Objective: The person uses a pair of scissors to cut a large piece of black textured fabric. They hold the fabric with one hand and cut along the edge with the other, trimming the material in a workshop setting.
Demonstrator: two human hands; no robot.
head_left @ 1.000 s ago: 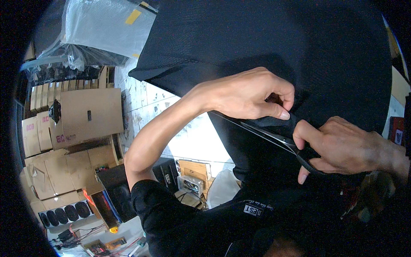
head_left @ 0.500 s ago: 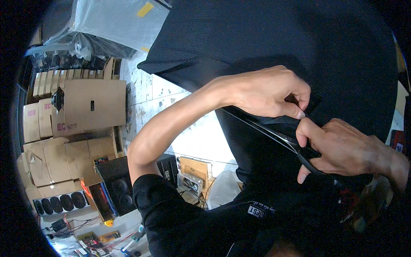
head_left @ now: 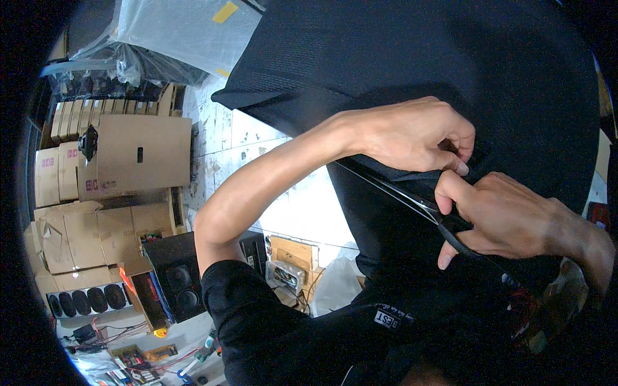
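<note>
A wide sheet of black mesh-like fabric [head_left: 360, 51] spreads across the upper right and hangs down in front of me. My left hand [head_left: 418, 138] reaches over it, thumb and fingers pinched together on its edge. Just below and to the right, my right hand [head_left: 508, 219] grips the black handles of a pair of scissors [head_left: 405, 201]. The long silver blades point up and left beneath my left forearm, lying along the fabric. Their tips are hard to make out against the dark cloth.
Cardboard boxes [head_left: 145, 151] are stacked at the left. Black speakers [head_left: 177, 276], a strip of round drivers [head_left: 87, 301], and several tools and wires lie at lower left. Plastic-wrapped panels [head_left: 180, 38] stand at the upper left, above white floor tiles [head_left: 219, 138].
My right hand has moved slightly left and up with the scissors. My left hand has shifted a little right, still pinching the fabric.
</note>
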